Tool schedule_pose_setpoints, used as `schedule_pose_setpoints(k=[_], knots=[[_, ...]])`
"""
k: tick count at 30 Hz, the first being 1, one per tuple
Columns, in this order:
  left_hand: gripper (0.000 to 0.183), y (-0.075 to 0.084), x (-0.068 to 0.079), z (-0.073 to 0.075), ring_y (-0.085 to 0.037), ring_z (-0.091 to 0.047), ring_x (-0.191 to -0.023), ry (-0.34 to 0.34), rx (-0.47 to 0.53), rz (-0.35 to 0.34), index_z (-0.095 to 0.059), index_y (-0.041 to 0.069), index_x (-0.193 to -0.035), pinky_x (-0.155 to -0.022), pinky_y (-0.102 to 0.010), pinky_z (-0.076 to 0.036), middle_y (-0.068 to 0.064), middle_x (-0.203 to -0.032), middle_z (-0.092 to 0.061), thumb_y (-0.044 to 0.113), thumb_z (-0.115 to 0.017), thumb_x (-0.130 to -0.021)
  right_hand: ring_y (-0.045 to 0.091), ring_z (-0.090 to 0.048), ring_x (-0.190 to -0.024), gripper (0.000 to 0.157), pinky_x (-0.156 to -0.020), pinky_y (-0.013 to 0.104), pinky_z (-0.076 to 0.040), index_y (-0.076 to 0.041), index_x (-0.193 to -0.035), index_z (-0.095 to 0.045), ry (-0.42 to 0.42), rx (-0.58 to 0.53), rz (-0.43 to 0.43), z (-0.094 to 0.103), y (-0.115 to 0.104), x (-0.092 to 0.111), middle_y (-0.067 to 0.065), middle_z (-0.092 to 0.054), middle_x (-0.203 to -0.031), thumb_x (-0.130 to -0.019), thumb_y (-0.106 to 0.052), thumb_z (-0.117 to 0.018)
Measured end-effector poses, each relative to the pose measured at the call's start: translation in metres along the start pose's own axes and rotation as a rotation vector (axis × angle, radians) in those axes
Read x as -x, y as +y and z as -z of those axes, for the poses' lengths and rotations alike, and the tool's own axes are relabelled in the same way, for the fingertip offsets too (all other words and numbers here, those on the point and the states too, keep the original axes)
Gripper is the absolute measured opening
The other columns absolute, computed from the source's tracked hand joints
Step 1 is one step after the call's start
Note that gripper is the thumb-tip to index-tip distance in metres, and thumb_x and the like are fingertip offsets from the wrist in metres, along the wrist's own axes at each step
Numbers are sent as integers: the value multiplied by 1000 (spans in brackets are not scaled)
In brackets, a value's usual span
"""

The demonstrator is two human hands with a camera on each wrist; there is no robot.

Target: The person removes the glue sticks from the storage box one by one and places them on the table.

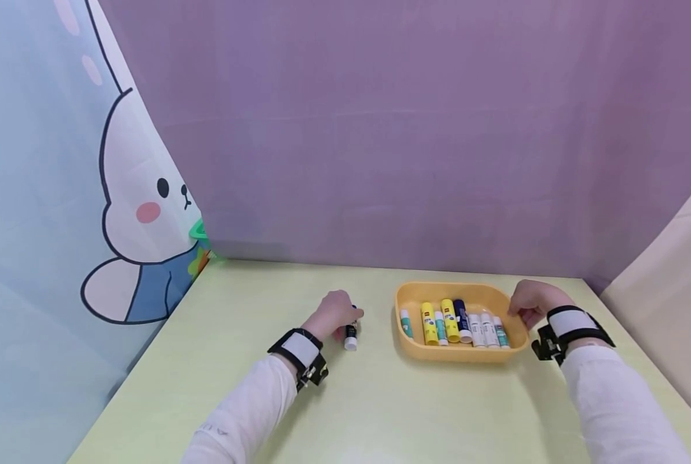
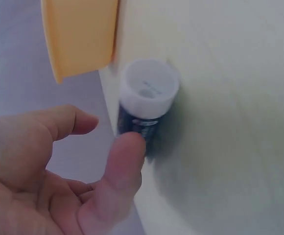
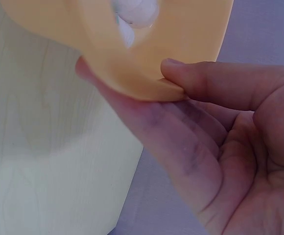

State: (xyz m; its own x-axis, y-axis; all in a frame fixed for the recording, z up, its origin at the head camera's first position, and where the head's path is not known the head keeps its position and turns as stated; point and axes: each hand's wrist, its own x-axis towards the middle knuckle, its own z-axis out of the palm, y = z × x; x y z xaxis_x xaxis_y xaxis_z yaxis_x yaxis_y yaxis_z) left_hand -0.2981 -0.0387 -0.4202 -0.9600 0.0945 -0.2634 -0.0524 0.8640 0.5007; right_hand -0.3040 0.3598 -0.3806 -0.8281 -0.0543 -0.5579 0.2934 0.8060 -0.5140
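Observation:
A dark glue stick with a white end [image 1: 350, 343] is on the table, left of the orange tray [image 1: 456, 354]. Over it is my left hand [image 1: 335, 312]. In the left wrist view, one fingertip [image 2: 127, 147] overlaps the dark barrel of the glue stick [image 2: 148, 93], while another digit stands apart from it with a gap between. My right hand [image 1: 534, 301] grips the tray's right end. The right wrist view shows the thumb [image 3: 181, 73] over the rim and the other fingers beneath it. Inside the tray lie several yellow, white, teal and navy glue sticks [image 1: 449, 320].
The pale wooden table [image 1: 369, 412] ends against a purple curtain [image 1: 392, 142]. On the left hangs a cloth with a rabbit drawing [image 1: 142, 193], with a green object [image 1: 199, 230] by the table's far left corner. A cream cloth [image 1: 676, 277] hangs at right.

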Motion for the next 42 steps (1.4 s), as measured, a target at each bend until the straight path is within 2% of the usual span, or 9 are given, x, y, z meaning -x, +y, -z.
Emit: schedule_pose_setpoints(k=[5,9,11,14,18,22,30,37,42], knots=[[40,13,4,13,-25,-64,-48,4,-71,-40,-62,2,-77,-49,-29,-50,-14,-62,-66,41,-59,-88,16,-63,-56,17,-62,34,-57,15,-93,-58,1,-4,-3,0,-1,0,9,-61,-64,-83,2,-56],[64,38,15,26,-30,-66,-95,39,-106,-115,-57,-5,-118,-78,-35,-54,-19,-113,-65,52,-56,-89,17,-64,-57,17,-62,34,-57,15,-93,-57,-1,-8,1,0,-2,2,10,-63,-66,-82,2,-56],[82,53,22,31,-32,-54,-117,69,-112,-152,-40,-3,-138,-93,-42,-48,-19,-135,-51,58,-55,-86,17,-64,-57,18,-62,34,-57,15,-93,-57,0,-8,2,0,-2,3,11,-64,-66,-82,1,-56],[95,77,32,34,-34,-33,-136,104,-122,-202,-22,5,-149,-105,-53,-34,-16,-150,-32,64,-55,-83,17,-64,-57,18,-62,34,-57,16,-94,-57,-1,-7,4,0,-3,4,11,-63,-67,-82,1,-56],[103,106,42,29,-34,-7,-144,126,-119,-269,-7,18,-153,-109,-62,-18,-13,-158,-8,72,-54,-78,16,-64,-57,18,-62,34,-57,16,-93,-57,-3,-7,5,0,-4,4,10,-63,-66,-82,2,-56],[108,127,48,15,-31,7,-144,112,-110,-314,6,27,-151,-111,-60,-11,-9,-157,10,76,-51,-75,16,-64,-57,18,-62,34,-57,16,-93,-57,-6,-6,4,0,-4,4,10,-63,-66,-82,2,-56],[102,145,44,-30,-30,-11,-145,58,-148,-312,-2,28,-152,-113,-48,-22,-10,-158,-9,73,-54,-77,16,-63,-56,18,-62,33,-57,15,-93,-58,-9,6,-2,-1,-5,2,10,-63,-65,-83,0,-57],[97,146,33,-56,-25,-22,-142,-2,-139,-147,-11,24,-152,-111,-41,-30,-9,-156,-20,66,-60,-78,15,-62,-57,18,-63,32,-57,14,-95,-58,-11,2,-2,-1,-4,1,9,-63,-68,-83,0,-57],[85,146,25,-64,-23,-44,-125,-13,-157,-71,-25,14,-147,-99,-38,-42,-11,-142,-41,52,-64,-83,14,-61,-56,18,-62,31,-57,14,-94,-58,-13,-17,-1,-1,-3,1,8,-62,-68,-82,0,-56]])
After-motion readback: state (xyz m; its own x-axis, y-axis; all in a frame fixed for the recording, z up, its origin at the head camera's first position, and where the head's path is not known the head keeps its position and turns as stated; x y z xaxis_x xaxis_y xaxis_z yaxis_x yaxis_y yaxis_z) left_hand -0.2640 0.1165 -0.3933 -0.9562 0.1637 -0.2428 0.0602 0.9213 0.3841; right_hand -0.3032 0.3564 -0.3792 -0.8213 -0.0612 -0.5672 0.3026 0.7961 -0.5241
